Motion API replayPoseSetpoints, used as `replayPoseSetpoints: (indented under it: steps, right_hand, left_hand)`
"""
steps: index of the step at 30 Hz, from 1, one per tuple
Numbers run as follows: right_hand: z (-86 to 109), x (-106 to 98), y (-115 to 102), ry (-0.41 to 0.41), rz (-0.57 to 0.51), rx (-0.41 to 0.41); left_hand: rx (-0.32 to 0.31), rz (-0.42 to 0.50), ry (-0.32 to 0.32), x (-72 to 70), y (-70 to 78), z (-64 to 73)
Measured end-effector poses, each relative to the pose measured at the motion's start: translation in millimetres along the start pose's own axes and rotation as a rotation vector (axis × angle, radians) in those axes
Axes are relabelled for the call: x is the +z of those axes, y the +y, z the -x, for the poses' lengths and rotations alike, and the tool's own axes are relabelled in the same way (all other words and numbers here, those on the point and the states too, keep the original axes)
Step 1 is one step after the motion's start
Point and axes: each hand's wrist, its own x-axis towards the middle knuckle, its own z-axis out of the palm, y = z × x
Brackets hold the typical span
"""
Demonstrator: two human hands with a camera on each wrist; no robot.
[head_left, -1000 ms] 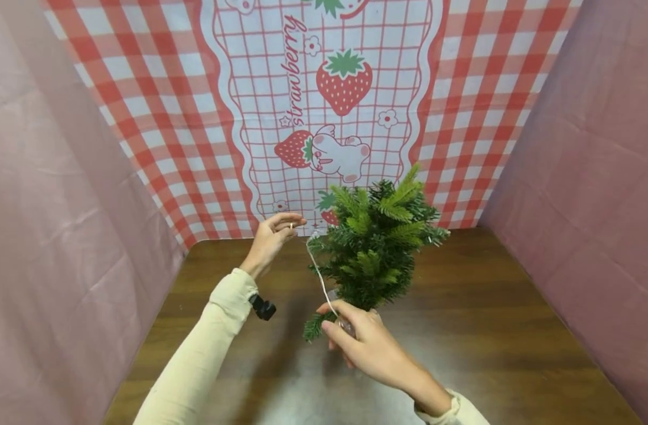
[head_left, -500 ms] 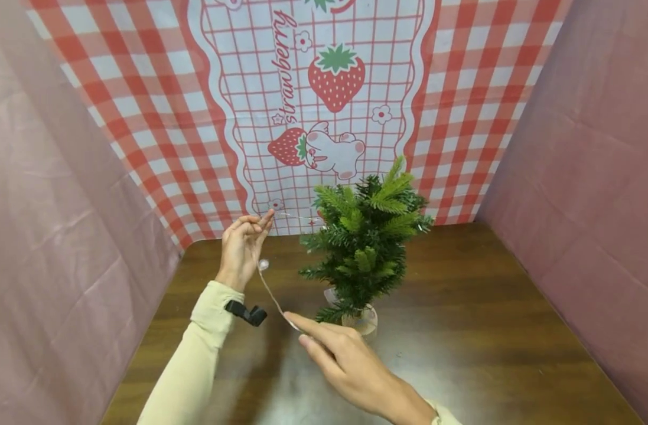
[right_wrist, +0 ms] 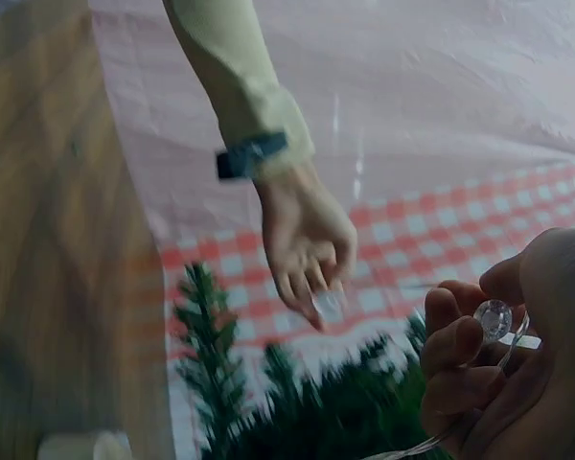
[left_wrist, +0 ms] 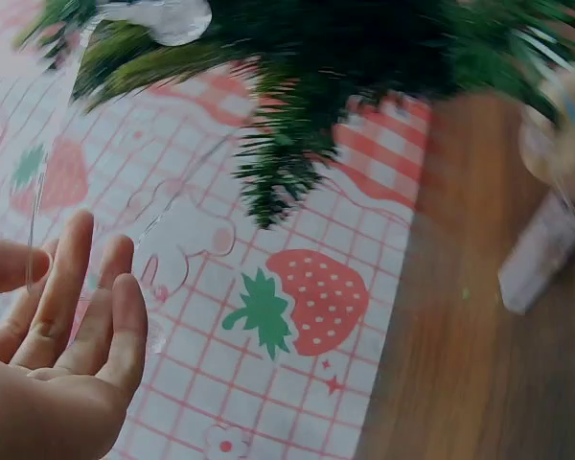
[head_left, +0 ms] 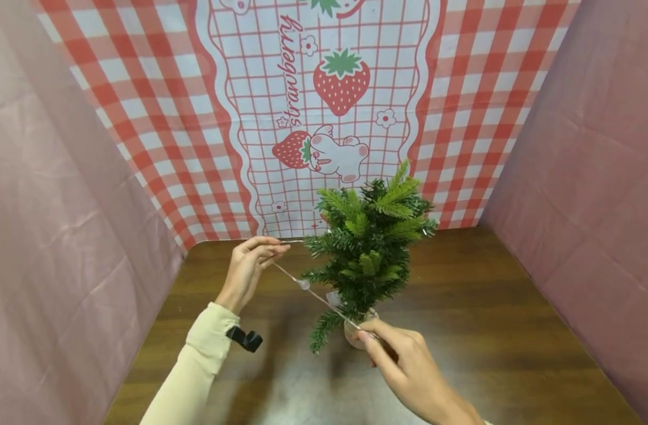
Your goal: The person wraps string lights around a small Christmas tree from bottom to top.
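Observation:
A small artificial Christmas tree (head_left: pixel 366 254) stands at the middle of the table in the head view, with dark and bright green branches. To its left, my left hand (head_left: pixel 244 274) pinches the thin clear wire of a string of lights (head_left: pixel 303 284) between thumb and fingers. From there one stretch runs to the tree's left side. Another slants down, carrying a round clear bulb, to my right hand (head_left: pixel 409 363), which grips it before the tree's base (head_left: pixel 352 336). In the right wrist view a clear faceted bulb (right_wrist: pixel 494 320) sits among the curled right fingers.
A pale tag (left_wrist: pixel 541 251) hangs by the tree's base in the left wrist view. Behind the brown wooden table (head_left: pixel 488 330) hangs a red and white strawberry cloth (head_left: pixel 339 82). Pink curtains (head_left: pixel 573 147) close in both sides.
My left hand first moved left and took hold of the wire, then came slightly right and down. My right hand went left, then back right, drawing the wire straight across the tree's lower front.

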Motion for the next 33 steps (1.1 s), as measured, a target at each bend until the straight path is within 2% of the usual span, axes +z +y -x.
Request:
replayPoseSetpoints:
  steps: [5, 11, 16, 22, 29, 33]
  right_hand:
    - [16.4, -33, 7, 0.069, 0.063, 0.017]
    - [30.2, -74, 11, 0.126, 0.085, 0.084]
    - [38.6, -98, 17, 0.182, 0.080, 0.112]
    - [50.4, -120, 29, 0.258, 0.118, 0.136]
    - [62.8, -138, 48, 0.342, 0.172, 0.263]
    - [67.9, -153, 62, 0.365, 0.267, 0.328]
  left_hand:
    - [0.046, -0.198, -0.050, 12.0, 3.0, 16.8]
    - [0.171, -0.427, -0.137, 22.6, 10.2, 36.1]
    - [0.240, -0.510, -0.198, 38.5, 13.5, 48.4]
    - [0.285, -0.548, -0.257, 62.6, 13.7, 61.5]
    - [0.299, -0.685, -0.318, 87.1, 15.3, 75.1]
    - [0.342, -0.780, -0.361, 103.7, 17.9, 79.1]
